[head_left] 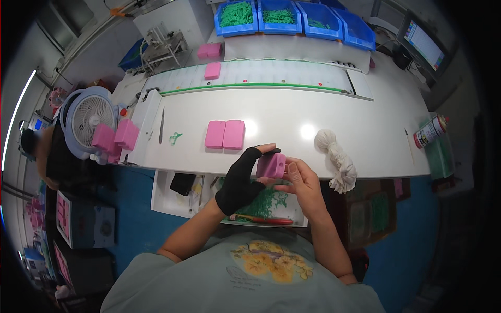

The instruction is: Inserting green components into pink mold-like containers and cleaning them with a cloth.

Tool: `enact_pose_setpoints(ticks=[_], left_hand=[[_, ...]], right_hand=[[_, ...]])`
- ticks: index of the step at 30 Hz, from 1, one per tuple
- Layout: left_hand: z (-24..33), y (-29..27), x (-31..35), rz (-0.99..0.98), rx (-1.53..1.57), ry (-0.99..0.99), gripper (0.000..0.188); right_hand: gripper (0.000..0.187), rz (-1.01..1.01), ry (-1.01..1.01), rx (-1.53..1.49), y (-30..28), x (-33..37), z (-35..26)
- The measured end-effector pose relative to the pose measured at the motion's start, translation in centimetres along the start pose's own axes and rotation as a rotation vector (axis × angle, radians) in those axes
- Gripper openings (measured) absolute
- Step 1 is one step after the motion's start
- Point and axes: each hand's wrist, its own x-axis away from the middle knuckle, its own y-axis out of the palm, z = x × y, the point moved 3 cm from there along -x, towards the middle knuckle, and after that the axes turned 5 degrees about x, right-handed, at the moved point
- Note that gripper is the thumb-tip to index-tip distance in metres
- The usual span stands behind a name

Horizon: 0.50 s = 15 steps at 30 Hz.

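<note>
A pink block with rounded corners and a small round hole is held up over the table's front edge. My left hand, in a black glove that leaves the fingertips bare, grips it from the left with thumb and fingers apart around it. My bare right hand has its fingers against the block's right end. Two similar pink blocks lie side by side on the white table, beyond my left hand. Below my hands, an open drawer contains green scraps and a red-handled tool.
A twisted white cloth lies right of my hands. Further left are a thin knife-like tool and a green scrap. A conveyor crosses behind, below blue bins. A fan stands left, a spray can right.
</note>
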Motion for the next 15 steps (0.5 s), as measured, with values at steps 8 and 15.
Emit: enact_pose_setpoints(ticks=[8, 15], left_hand=[[1.4, -1.2, 1.3, 0.071, -0.039, -0.016, 0.046], [2.2, -0.2, 1.1, 0.205, 0.247, -0.429, 0.029]], right_hand=[[0.044, -0.106, 0.067, -0.381, 3.1, 0.3, 0.6], [0.037, 0.032, -0.103, -0.131, 3.3, 0.9, 0.2]])
